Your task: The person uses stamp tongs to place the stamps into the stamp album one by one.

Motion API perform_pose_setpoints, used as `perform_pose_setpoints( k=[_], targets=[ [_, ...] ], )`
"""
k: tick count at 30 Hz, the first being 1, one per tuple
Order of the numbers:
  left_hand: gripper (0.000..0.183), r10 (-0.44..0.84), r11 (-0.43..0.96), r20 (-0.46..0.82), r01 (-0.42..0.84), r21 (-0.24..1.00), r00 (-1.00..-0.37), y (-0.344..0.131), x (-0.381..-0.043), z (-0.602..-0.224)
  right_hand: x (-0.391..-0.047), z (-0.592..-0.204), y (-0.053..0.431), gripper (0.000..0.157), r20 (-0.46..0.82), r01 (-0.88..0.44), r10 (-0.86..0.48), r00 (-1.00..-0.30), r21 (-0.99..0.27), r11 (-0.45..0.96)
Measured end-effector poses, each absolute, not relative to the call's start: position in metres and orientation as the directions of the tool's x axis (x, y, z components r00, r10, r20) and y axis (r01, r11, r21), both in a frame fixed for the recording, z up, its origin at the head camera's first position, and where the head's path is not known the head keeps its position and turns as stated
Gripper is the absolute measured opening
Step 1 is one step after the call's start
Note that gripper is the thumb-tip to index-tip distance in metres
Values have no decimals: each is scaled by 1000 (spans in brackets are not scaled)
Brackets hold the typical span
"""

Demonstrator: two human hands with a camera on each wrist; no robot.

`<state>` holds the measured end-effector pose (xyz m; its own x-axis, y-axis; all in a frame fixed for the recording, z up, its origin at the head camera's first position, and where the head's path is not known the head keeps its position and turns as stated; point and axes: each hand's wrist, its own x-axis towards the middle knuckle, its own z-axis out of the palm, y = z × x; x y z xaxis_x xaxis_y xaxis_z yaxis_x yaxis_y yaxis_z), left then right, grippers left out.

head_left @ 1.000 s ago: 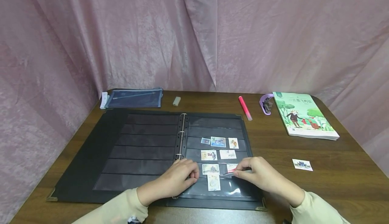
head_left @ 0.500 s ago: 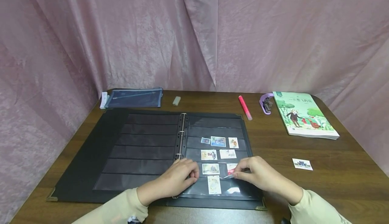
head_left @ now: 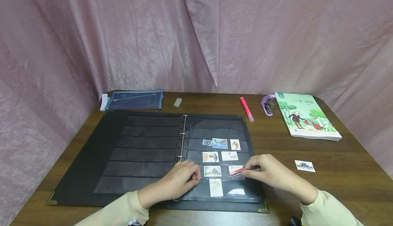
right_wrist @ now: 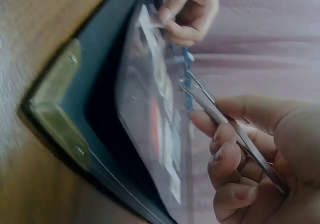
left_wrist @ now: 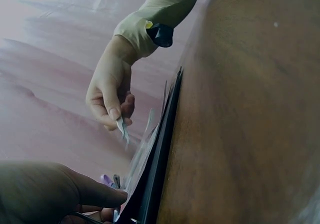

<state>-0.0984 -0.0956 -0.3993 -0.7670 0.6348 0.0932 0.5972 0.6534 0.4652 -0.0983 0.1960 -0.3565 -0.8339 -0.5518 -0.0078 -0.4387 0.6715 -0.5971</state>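
Note:
My right hand (head_left: 270, 171) holds metal tweezers (right_wrist: 235, 139) between thumb and fingers. Their tips lie over the red-and-white stamp (head_left: 235, 169) on the album's right page, and a small gap shows between the tips in the right wrist view. Lower on that page, an upright pale stamp (head_left: 216, 187) lies apart from the tweezers. My left hand (head_left: 181, 178) rests beside the ring spine with curled fingers, its thumb at a clear page edge in the left wrist view; whether it pinches the film is unclear. The black stamp album (head_left: 83, 164) lies spread flat.
Several other stamps (head_left: 212, 171) sit in rows on the right page. One loose stamp (head_left: 305, 166) lies on the table to the right. Along the back are a blue pencil case (head_left: 135, 100), eraser (head_left: 177, 102), pink marker (head_left: 247, 109), purple-framed object (head_left: 268, 105) and green book (head_left: 307, 117).
The upright stamp has shifted slightly towards the page's lower edge, and the tweezers have left it. My right hand has moved right, bringing the tips over the red-and-white stamp. My left hand stays put.

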Motion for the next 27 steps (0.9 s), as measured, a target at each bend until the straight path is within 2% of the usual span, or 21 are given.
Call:
perform_pose_setpoints(
  k=[9, 16, 27],
  targets=[
    [17, 631, 655, 95, 594, 467, -770, -96, -97, -398, -96, -341, 229, 9, 61, -464, -524, -849, -560, 686],
    [17, 635, 652, 95, 598, 466, -767, -96, -97, -399, -88, -345, 264, 5, 140, -479, -493, -859, -564, 673],
    [18, 637, 652, 110, 609, 452, -763, -95, -99, -401, -79, -356, 314, 7, 77, -300, -321, -944, -608, 735]
  ],
)
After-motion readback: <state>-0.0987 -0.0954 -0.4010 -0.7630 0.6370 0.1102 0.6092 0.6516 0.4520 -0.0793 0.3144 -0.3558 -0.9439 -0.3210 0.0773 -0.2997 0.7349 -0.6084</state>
